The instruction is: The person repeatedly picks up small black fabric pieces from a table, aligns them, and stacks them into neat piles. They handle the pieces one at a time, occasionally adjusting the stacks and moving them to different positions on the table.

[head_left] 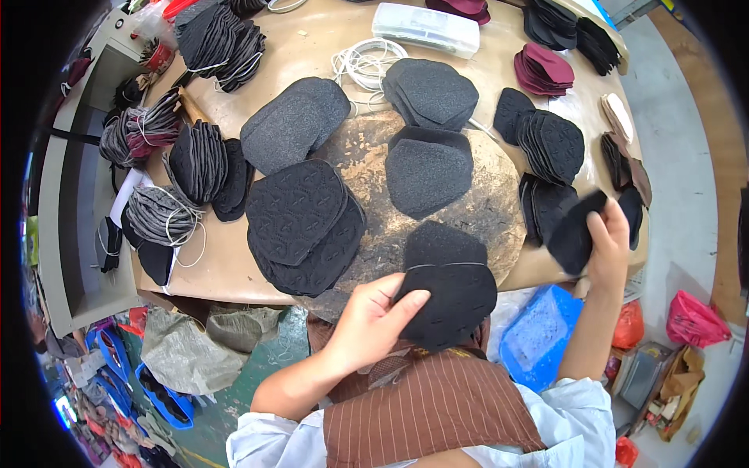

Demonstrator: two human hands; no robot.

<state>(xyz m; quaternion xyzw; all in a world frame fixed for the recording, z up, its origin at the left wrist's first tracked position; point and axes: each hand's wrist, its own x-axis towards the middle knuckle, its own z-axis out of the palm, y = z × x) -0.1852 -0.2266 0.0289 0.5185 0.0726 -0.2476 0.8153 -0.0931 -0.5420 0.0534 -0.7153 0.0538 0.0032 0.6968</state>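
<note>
My left hand [376, 321] pinches a black rounded fabric piece [452, 300], thumb on top, at the table's near edge. A dark grey foam-like piece [443, 243] shows just beyond its far edge. Off to the right, my right hand [608, 238] is closed on another black fabric piece [573, 232], raised beside a pile of black pieces [542, 204]. Left of my left hand lies a stack of black quilted pieces [300, 214]. Farther off, grey textured pieces rest in stacks [292, 121], [431, 93] and one small stack [429, 173].
A worn round board [499, 210] lies on the tan table [234, 269]. String-tied bundles [160, 214] crowd the left side. At the back are a coil of white cord [367, 64], a clear plastic box [425, 30] and maroon pieces [544, 69]. A blue bin [538, 335] stands below right.
</note>
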